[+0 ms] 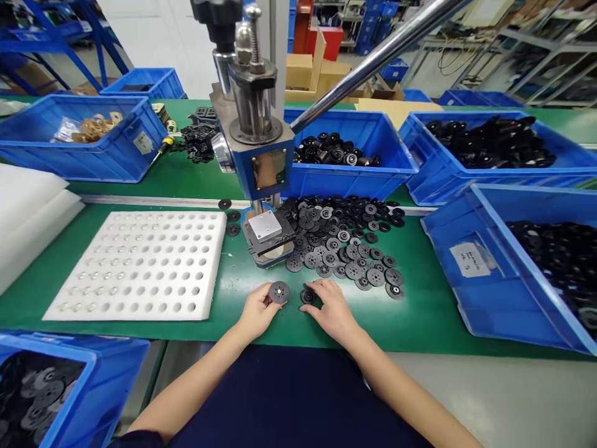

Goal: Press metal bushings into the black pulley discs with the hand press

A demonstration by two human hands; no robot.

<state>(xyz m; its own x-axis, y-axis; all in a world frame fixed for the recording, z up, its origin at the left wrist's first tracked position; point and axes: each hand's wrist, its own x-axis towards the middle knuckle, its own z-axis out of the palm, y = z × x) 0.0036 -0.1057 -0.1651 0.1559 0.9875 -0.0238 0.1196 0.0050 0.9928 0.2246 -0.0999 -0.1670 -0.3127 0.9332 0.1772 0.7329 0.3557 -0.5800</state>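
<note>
- Grn tabletop (410, 323): press (261, 168) w/ loose discs (332, 259) beside it
- L hand (257, 309) closed on lg disc (279, 292)
- R hand (332, 305): thumb & fingers pinching sm disc (307, 297)

Green bench (410, 323); black discs (344, 236), foam tray (208, 267)

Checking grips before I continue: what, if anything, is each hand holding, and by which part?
The left hand holds a dark disc by its edge; the right hand pinches a smaller black wheel by its rim, whether lifted is unclear.
</note>
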